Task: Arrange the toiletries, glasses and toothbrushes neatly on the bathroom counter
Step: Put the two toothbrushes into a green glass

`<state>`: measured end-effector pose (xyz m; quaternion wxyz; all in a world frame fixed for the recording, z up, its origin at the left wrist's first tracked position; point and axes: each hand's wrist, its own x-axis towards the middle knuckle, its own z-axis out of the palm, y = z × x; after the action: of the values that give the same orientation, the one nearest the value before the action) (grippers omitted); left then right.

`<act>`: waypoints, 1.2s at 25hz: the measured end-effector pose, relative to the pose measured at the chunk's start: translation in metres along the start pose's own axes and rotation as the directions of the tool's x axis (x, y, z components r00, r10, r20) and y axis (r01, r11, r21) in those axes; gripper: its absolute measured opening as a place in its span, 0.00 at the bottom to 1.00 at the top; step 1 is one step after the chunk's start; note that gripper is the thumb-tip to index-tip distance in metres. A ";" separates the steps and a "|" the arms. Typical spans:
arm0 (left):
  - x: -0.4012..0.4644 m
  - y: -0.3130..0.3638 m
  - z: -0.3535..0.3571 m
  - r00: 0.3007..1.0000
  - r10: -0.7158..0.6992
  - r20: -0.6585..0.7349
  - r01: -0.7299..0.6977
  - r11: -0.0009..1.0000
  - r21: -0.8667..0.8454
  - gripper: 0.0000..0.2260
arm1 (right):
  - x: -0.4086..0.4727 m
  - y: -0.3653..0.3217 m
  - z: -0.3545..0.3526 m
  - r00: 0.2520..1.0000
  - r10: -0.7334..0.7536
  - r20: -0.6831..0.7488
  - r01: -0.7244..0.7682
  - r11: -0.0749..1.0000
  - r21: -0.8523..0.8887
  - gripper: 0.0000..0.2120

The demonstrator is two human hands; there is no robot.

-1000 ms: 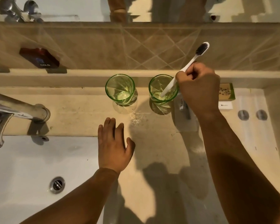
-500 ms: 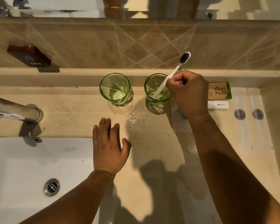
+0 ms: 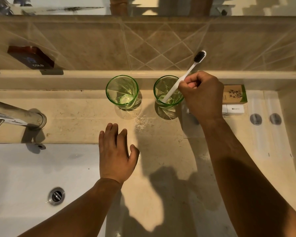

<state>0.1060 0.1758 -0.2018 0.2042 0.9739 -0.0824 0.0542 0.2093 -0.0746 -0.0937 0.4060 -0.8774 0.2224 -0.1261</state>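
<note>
Two green glasses stand side by side at the back of the beige counter (image 3: 161,151). The left glass (image 3: 122,92) holds nothing. In the right glass (image 3: 167,92) leans a white toothbrush (image 3: 189,72) with black bristles, handle end at the glass bottom, head pointing up and right. My right hand (image 3: 201,96) is shut on the toothbrush handle at the glass rim. My left hand (image 3: 115,152) lies flat on the counter edge by the sink, fingers apart. A brown box with a plant print (image 3: 234,94) and a small white box (image 3: 234,109) sit right of my right hand.
A white sink (image 3: 32,177) with a metal drain (image 3: 56,196) fills the lower left, a chrome tap (image 3: 15,117) above it. Two flat white sachets with round grey seals (image 3: 265,119) lie at the far right. A dark "COLD" plate (image 3: 31,57) is on the tiled wall.
My right hand has lowered the toothbrush deeper into the right glass, its head now nearer the rim. My left hand has stayed flat on the counter.
</note>
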 end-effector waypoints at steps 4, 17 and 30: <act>0.000 0.000 -0.001 1.000 -0.002 0.003 0.002 1.000 0.001 0.23 | 0.002 0.002 0.001 1.000 -0.004 0.000 0.004 1.000 -0.008 0.04; -0.001 0.000 0.000 1.000 0.005 0.005 -0.005 1.000 -0.012 0.23 | -0.028 0.013 -0.026 0.995 0.090 0.038 -0.090 0.996 -0.005 0.06; 0.000 0.004 -0.006 0.998 0.051 0.049 -0.052 0.999 0.014 0.19 | -0.217 0.088 -0.090 0.959 0.256 0.122 -0.249 0.966 -0.072 0.06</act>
<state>0.1044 0.1744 -0.1948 0.1931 0.9741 -0.1119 0.0364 -0.0409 -0.0769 -0.1128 0.4076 -0.8592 0.3091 -0.0095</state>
